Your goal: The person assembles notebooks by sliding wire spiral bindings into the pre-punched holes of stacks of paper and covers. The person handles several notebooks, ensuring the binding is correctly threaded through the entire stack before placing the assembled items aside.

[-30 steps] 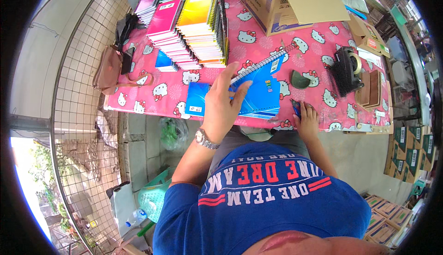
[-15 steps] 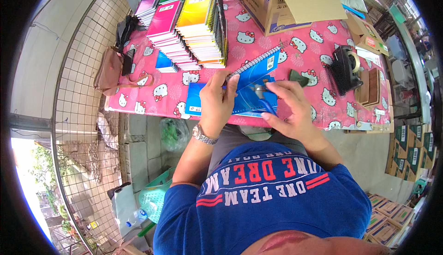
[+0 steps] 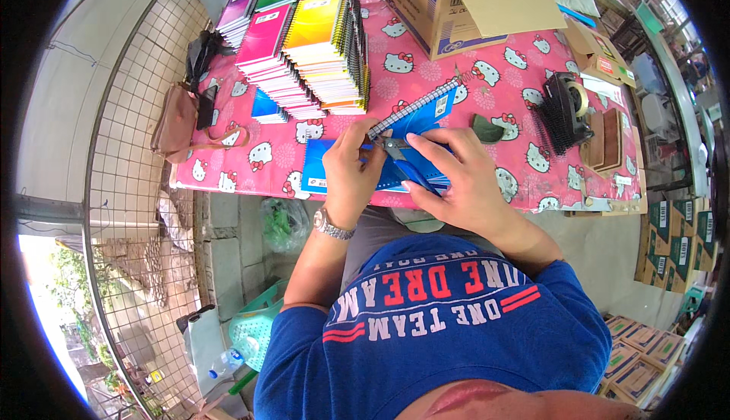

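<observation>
A blue spiral notebook (image 3: 430, 118) is tilted up above other blue notebooks (image 3: 316, 163) lying at the table's near edge. My left hand (image 3: 351, 170) pinches the near end of its wire coil (image 3: 414, 106). In my right hand (image 3: 470, 180) are blue-handled pliers (image 3: 411, 170), their metal jaws at that coil end, close to my left fingertips. Whether the jaws bite on the wire cannot be made out. At the coil's far end a loose length of wire sticks out.
Tall stacks of coloured spiral notebooks (image 3: 315, 28) stand at the back left. Behind the notebook is an open cardboard box (image 3: 449, 20). A black tape dispenser (image 3: 566, 108) and a dark green piece (image 3: 487, 128) lie to the right. A brown bag (image 3: 173, 125) hangs by the left edge.
The pliers have moved left, from over the notebook's cover to the near end of the coil. My right hand has come closer to my left, which still holds the notebook.
</observation>
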Action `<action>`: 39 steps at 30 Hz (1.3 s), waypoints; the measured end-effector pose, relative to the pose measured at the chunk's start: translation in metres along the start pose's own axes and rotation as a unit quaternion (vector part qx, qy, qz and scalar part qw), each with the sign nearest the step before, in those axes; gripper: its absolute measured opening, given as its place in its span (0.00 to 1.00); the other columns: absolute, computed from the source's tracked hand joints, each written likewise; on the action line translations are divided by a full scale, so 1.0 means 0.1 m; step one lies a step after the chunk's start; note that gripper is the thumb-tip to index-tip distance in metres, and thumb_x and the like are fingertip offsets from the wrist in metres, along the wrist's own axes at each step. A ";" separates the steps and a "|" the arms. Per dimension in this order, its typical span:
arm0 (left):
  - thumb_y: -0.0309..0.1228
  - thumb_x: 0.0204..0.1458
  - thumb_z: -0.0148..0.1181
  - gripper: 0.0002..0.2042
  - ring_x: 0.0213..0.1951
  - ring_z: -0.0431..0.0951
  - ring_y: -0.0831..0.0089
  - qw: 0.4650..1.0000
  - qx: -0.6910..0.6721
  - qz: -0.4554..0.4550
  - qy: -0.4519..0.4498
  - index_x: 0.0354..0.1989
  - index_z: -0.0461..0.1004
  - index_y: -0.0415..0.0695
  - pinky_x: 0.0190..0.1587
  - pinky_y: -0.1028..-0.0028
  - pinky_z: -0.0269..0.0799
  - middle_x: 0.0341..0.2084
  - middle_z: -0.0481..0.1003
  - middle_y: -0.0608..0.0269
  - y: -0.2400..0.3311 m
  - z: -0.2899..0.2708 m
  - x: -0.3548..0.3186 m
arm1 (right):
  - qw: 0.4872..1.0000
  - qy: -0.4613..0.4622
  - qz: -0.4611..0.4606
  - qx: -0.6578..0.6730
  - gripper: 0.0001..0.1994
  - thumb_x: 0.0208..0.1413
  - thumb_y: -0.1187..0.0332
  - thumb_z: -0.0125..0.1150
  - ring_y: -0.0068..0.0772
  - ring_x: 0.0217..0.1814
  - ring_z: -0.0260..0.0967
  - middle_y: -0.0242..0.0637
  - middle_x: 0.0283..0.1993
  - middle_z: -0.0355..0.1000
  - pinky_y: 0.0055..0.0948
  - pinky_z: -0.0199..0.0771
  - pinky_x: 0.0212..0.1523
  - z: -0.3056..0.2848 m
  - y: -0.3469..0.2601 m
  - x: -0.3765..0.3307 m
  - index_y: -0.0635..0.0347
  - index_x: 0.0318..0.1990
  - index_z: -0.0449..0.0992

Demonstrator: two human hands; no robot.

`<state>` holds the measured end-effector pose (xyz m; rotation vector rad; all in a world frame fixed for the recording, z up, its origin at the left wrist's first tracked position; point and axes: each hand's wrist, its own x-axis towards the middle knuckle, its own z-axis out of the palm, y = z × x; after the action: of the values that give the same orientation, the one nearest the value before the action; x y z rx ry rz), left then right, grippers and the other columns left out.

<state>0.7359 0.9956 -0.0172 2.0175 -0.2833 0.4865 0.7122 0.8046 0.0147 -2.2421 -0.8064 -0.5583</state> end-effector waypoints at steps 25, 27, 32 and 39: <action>0.17 0.47 0.61 0.14 0.30 0.82 0.70 1.000 -0.003 -0.026 0.013 0.44 0.76 0.40 0.30 0.76 0.77 0.33 0.80 0.55 0.04 -0.02 0.02 | 1.000 0.004 0.007 -0.011 0.28 0.44 0.61 0.69 0.45 0.44 0.66 0.41 0.45 0.68 0.41 0.69 0.45 0.01 -0.04 0.04 0.59 0.55 0.73; 0.13 0.43 0.57 0.17 0.27 0.78 0.76 0.999 0.021 0.004 0.039 0.43 0.79 0.40 0.30 0.78 0.74 0.30 0.80 0.59 0.02 -0.01 0.01 | 1.000 0.004 0.000 -0.023 0.27 0.46 0.61 0.69 0.45 0.43 0.67 0.42 0.43 0.69 0.40 0.70 0.43 0.01 -0.05 0.02 0.59 0.55 0.73; 0.14 0.44 0.59 0.17 0.28 0.80 0.72 0.991 0.064 0.071 0.096 0.43 0.78 0.40 0.30 0.76 0.74 0.33 0.80 0.57 0.00 -0.04 -0.05 | 0.723 -0.154 0.343 0.580 0.23 0.54 0.62 0.65 0.35 0.38 0.72 0.39 0.39 0.72 0.32 0.73 0.36 0.02 -0.04 -0.03 0.62 0.55 0.72; 0.23 0.56 0.60 0.07 0.23 0.77 0.77 0.955 -0.109 -0.141 0.236 0.41 0.75 0.36 0.23 0.77 0.76 0.29 0.77 0.62 -0.52 -0.41 -0.17 | 0.979 0.072 0.114 0.154 0.23 0.51 0.66 0.67 0.39 0.50 0.70 0.43 0.49 0.71 0.32 0.69 0.52 -0.07 0.43 -0.28 0.60 0.55 0.73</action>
<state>0.7323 1.0562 -0.0493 1.6324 0.2338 0.7018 0.7209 0.7643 -0.0164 -1.9497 -0.5143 -0.4477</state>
